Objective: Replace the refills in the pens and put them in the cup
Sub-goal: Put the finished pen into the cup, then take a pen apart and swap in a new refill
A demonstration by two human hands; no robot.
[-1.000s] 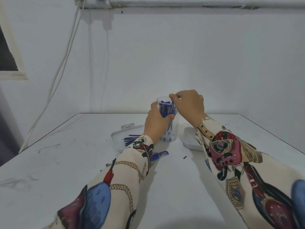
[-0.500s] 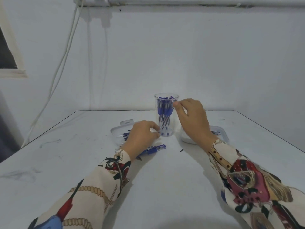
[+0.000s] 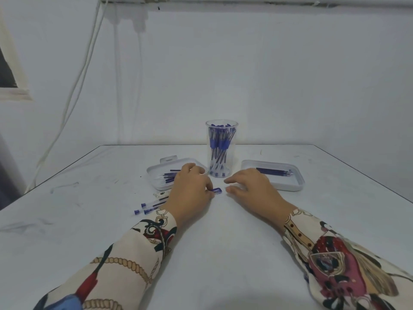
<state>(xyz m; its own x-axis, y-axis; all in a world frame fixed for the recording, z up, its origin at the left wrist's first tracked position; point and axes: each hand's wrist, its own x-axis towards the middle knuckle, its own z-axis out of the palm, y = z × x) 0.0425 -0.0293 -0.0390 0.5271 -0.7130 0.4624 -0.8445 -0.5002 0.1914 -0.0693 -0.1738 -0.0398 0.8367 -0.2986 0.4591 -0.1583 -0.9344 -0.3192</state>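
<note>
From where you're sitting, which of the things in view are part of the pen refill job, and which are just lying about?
Part of the job:
clear cup holding finished pens
left tray of refills
right tray of refills
loose pens on the table
pen under the left hand
right hand, holding nothing

Lying about:
white cables on the wall
small bits beside the left tray
</note>
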